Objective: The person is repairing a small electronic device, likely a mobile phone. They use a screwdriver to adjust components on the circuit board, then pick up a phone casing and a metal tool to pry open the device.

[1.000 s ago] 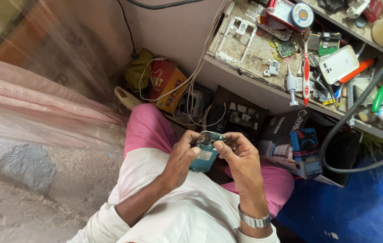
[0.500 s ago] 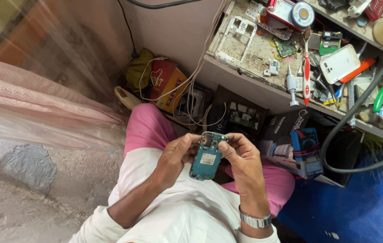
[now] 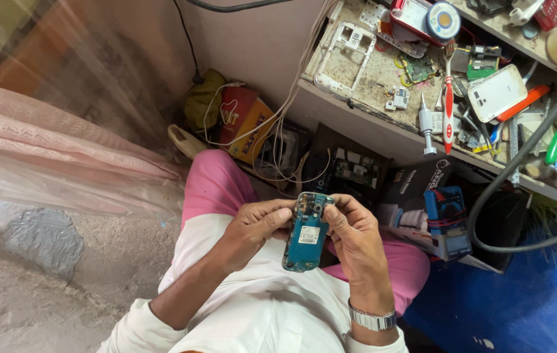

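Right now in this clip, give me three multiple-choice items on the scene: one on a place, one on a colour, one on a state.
1. Where is the opened phone?
A. on the workbench
B. between both hands over the lap
C. on the floor

2. What colour is its exposed board?
A. teal
B. red
C. white

3. How is the phone?
A. sealed in its case
B. back cover off, board showing
C. wrapped in cloth

Key:
1 B, the left hand and right hand grip its sides above the pink trousers.
2 A, the board facing the camera is teal.
3 B, the circuit board and a small white label lie bare.
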